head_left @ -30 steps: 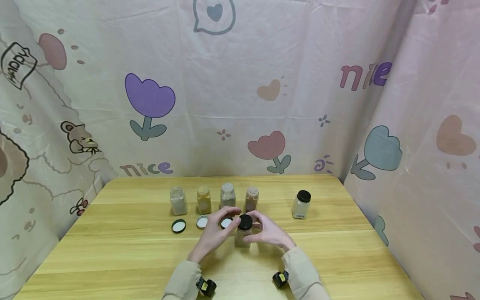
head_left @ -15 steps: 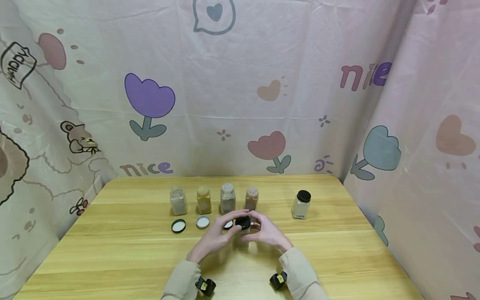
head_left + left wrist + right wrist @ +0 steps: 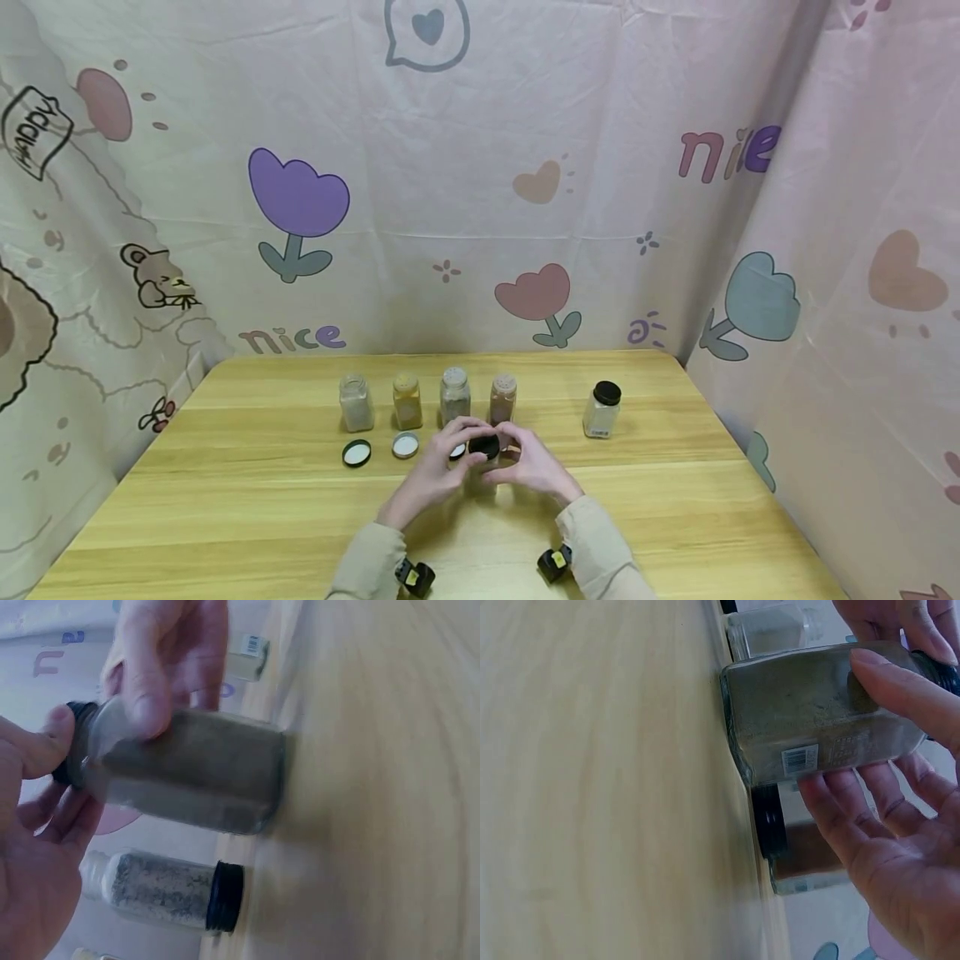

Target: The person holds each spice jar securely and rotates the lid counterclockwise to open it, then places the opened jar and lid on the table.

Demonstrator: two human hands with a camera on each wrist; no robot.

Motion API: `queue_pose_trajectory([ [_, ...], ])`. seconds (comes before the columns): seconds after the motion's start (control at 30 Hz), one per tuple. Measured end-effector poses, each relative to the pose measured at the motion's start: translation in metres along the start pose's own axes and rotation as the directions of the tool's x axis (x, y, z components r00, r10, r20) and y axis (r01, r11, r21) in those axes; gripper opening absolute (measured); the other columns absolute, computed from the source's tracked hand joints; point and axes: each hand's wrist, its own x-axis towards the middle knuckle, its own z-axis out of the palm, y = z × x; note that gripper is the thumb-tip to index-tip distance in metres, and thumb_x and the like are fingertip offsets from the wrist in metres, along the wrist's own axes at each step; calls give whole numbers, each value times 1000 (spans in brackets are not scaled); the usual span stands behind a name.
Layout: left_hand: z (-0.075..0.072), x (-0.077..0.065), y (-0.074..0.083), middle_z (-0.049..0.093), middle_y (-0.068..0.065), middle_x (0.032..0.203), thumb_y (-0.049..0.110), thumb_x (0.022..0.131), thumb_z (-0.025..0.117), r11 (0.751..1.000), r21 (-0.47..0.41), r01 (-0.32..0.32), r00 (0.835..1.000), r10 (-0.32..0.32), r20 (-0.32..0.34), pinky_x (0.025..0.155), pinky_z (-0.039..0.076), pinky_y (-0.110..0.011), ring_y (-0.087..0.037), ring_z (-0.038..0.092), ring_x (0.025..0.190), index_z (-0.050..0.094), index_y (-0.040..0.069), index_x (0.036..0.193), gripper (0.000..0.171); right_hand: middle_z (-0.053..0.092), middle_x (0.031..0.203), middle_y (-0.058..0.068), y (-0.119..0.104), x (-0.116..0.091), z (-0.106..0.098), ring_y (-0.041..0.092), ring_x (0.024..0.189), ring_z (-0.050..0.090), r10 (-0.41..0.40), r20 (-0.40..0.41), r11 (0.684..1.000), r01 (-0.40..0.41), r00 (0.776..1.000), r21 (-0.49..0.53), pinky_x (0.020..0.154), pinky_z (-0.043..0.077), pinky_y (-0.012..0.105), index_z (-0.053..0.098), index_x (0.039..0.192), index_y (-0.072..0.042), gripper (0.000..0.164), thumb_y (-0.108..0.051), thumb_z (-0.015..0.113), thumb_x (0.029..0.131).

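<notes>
Both hands are on a square glass spice jar (image 3: pixel 802 712) of grey-brown powder, held in front of the jar row. Its black lid (image 3: pixel 484 447) sits on the neck. My left hand (image 3: pixel 438 468) grips the lid between thumb and fingers. Around the glass body, my right hand (image 3: pixel 534 462) has its thumb on one side and its fingers on the other. The left wrist view shows the jar's base (image 3: pixel 274 784) close to the tabletop; whether it touches cannot be told. Behind it stand jars of grey seasoning (image 3: pixel 455 400) and reddish-brown powder (image 3: pixel 503 402), their shaker tops uncovered.
Further left stand a jar of white contents (image 3: pixel 357 408) and a jar of yellow powder (image 3: pixel 407 406). Loose lids (image 3: pixel 357 453) lie before the row, one partly behind my left hand. A black-capped jar (image 3: pixel 602 414) stands at the right on the wooden table (image 3: pixel 225 500).
Both hands and the jar have shifted slightly left. My left hand's fingers have come further around the lid, and the right hand has stayed on the jar body.
</notes>
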Motion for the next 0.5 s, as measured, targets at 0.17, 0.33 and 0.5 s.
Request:
queue_pose_trajectory([
  [0.17, 4, 0, 0, 63, -10, 119, 8, 85, 77, 998, 55, 38, 998, -35, -55, 95, 59, -37, -26, 61, 112, 68, 3, 125, 41, 64, 112, 14, 0, 1, 1, 16, 105, 63, -11, 6, 1000, 11, 1000, 25, 100, 55, 21, 61, 122, -3, 52, -2, 85, 76],
  [0.33, 4, 1, 3, 58, -9, 127, 19, 89, 76, 991, 30, 129, 991, -129, -19, 101, 56, -40, -26, 57, 120, 66, 5, 129, 43, 63, 112, 12, 0, 1, 1, 11, 103, 61, -7, 18, 999, 7, 1000, 43, 103, 54, 26, 60, 123, -3, 50, -2, 83, 78],
  [0.5, -2, 0, 5, 54, -15, 146, 16, 101, 61, 993, -47, 109, 991, -104, 85, 110, 51, -47, -35, 53, 135, 59, 2, 137, 39, 62, 116, 13, -1, 0, 0, 21, 113, 62, 12, 24, 999, -13, 1000, 39, 102, 56, 26, 59, 123, -2, 50, -4, 83, 79],
])
